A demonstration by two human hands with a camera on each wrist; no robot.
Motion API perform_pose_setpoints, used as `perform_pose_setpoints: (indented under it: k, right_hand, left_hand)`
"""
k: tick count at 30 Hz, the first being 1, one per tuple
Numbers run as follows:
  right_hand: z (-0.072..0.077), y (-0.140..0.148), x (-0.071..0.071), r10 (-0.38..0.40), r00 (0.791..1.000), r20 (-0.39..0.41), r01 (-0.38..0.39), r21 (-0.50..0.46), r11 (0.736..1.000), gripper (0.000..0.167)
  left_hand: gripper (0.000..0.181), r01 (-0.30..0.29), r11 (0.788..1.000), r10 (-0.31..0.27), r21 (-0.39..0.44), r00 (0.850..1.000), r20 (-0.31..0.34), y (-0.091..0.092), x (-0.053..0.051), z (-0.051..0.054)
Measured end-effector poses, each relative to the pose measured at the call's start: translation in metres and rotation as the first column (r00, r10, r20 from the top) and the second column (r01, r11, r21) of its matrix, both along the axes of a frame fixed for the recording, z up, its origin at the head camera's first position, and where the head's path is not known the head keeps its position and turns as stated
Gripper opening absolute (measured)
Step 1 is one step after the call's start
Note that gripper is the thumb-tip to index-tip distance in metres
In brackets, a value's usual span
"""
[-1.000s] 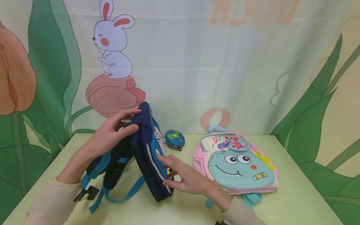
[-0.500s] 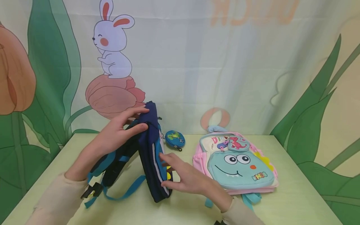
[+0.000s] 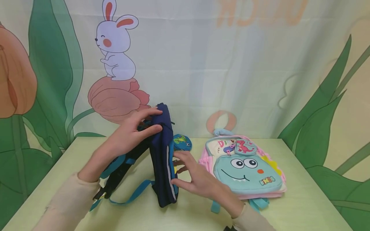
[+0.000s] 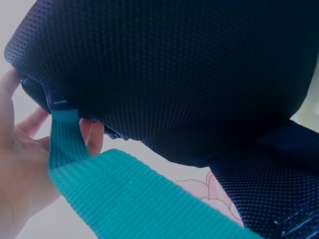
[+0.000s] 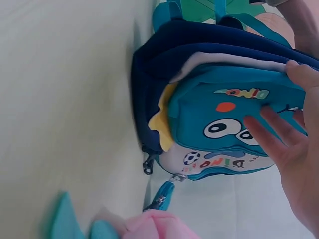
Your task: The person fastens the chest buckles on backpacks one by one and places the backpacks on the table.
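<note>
A navy and blue child's backpack (image 3: 162,160) stands on edge on the table, its narrow side towards me. My left hand (image 3: 131,128) grips its upper part, thumb on the near side and fingers further back. In the left wrist view, its dark mesh back (image 4: 169,64) fills the top, with a teal strap (image 4: 129,184) passing before the hand. My right hand (image 3: 199,176) has its fingers spread at the front panel. The right wrist view shows cartoon eyes on the blue front pocket (image 5: 199,94), beside those fingertips. A round blue dinosaur pouch (image 3: 182,141) is partly hidden behind the backpack.
Right of it, a pink and mint backpack (image 3: 248,173) lies face up on the pale table (image 3: 306,205). Loose blue webbing (image 3: 133,194) trails left of the navy backpack. A printed cloth with a rabbit (image 3: 119,51) hangs behind the table.
The navy backpack has swung rightwards and become more upright, my left hand moving along with it. My right hand has shifted slightly right. More of the round pouch is now covered.
</note>
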State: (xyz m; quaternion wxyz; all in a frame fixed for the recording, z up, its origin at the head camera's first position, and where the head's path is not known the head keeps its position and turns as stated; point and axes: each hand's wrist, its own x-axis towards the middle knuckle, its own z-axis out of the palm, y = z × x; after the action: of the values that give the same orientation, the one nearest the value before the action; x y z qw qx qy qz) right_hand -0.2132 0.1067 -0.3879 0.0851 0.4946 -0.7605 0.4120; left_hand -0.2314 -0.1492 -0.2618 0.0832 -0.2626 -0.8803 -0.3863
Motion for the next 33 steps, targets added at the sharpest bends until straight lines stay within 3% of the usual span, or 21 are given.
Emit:
perform_pose_setpoints:
  k: [8,12,18,26,33]
  right_hand:
    - [0.012,0.003,0.000,0.007,1.000,0.012,-0.004,-0.183,0.983,0.080]
    - [0.019,0.003,0.000,-0.017,0.999,-0.035,0.008,-0.248,0.969,0.082]
    - [0.031,0.005,-0.002,-0.107,0.991,-0.082,0.084,-0.245,0.966,0.088]
    - [0.042,0.006,-0.001,-0.198,0.977,-0.077,0.177,-0.226,0.958,0.089]
    - [0.044,0.009,-0.003,-0.214,0.975,-0.066,0.193,-0.236,0.953,0.093]
  left_hand:
    - [0.054,0.045,0.999,-0.045,0.005,0.999,-0.026,0.011,-0.007,-0.001]
    - [0.053,0.063,0.998,-0.062,0.009,0.995,-0.073,0.018,-0.009,-0.002]
    - [0.055,0.072,0.997,-0.069,0.029,0.993,-0.094,0.030,-0.008,-0.004]
    - [0.056,0.074,0.989,-0.067,0.132,0.996,-0.054,0.047,-0.007,-0.010]
    - [0.054,0.082,0.979,-0.086,0.185,0.996,0.015,0.051,-0.008,-0.014]
